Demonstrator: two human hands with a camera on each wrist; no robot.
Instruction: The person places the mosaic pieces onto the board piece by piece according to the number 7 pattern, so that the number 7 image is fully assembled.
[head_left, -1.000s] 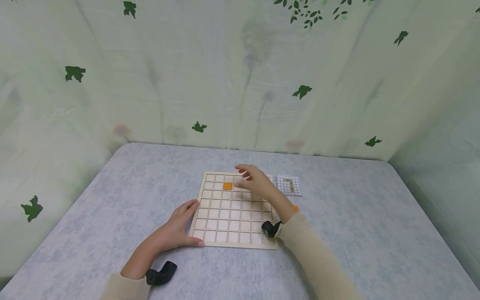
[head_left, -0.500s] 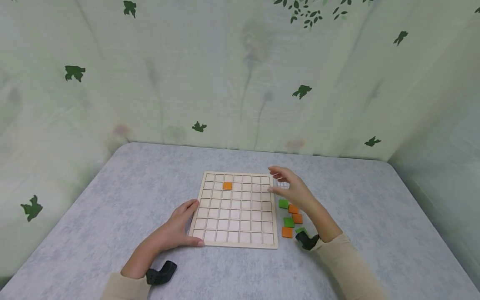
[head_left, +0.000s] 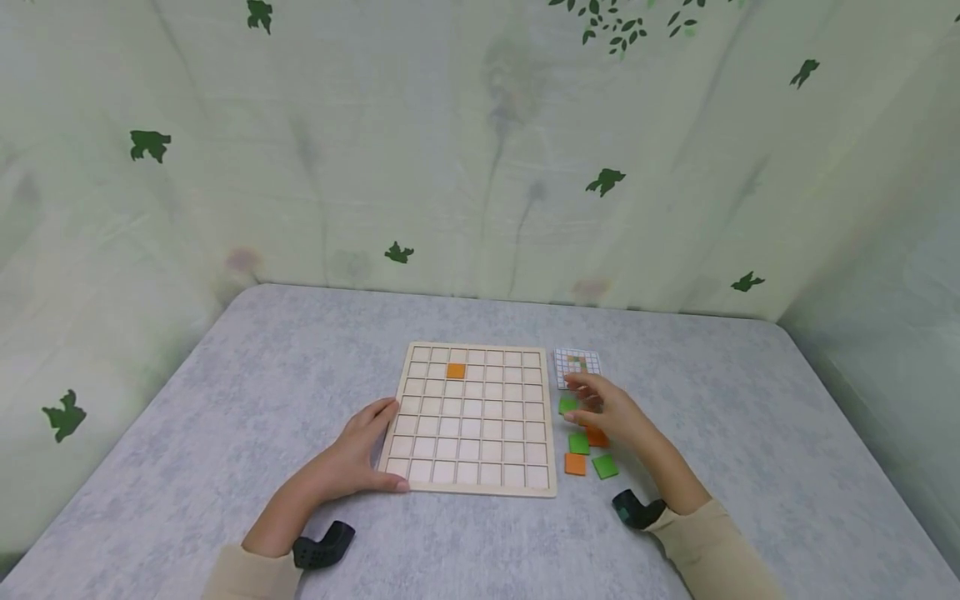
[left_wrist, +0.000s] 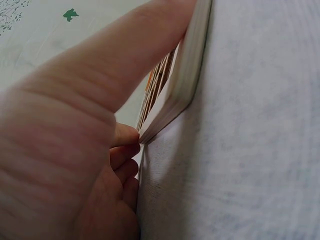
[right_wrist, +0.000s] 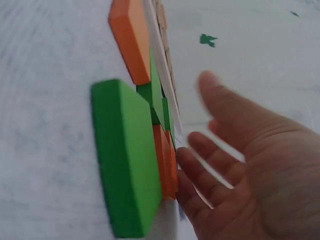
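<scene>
One orange square tile point(head_left: 456, 371) sits in the second row from the far side of the pale wooden grid board point(head_left: 480, 492), and the left hand point(head_left: 363, 454), spread wide, braces the near-left corner. Beyond the right edge, the right hand point(head_left: 615, 412), thumb well apart, nothing between, hovers over loose green and orange square tiles point(head_left: 605, 467): picking one looks like the step, calling for a neat pinch. The right-wrist view reveals their thick sides; only the head view shows the white card's point(head_left: 561, 358) coloured pattern.

A pale green curtain point(head_left: 442, 133), printed with dark green birds point(head_left: 152, 145) and leaves point(head_left: 615, 43), hangs beyond the far edge of the mottled grey counter point(head_left: 750, 442).
</scene>
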